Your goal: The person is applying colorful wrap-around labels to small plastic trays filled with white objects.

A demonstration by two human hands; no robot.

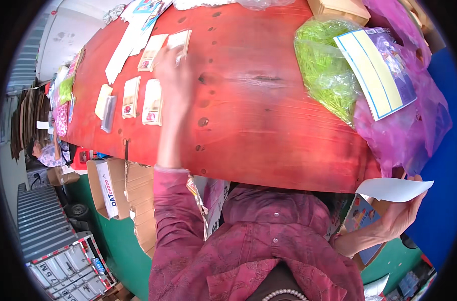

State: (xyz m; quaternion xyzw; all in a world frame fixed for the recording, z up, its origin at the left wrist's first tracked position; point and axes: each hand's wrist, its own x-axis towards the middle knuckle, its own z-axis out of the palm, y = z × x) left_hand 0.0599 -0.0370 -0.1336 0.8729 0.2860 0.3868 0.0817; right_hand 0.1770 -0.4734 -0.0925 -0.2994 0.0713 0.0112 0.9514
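Likely to avoid creasing, the right hand (403, 216) pinches a white sheet (391, 189) edgewise while the blurred left hand (175, 67), grip unclear, overlaps a cream tray (181, 38).

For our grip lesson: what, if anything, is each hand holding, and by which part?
The right hand holds a white sheet by its right end. The left hand blurs over a pale item; any hold cannot be told.

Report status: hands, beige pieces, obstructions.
Left hand blurred at a beige piece, grip unclear. Right hand holds white sheet. Three similar pieces nearby. Green-filled bag off right, seemingly not in the way.
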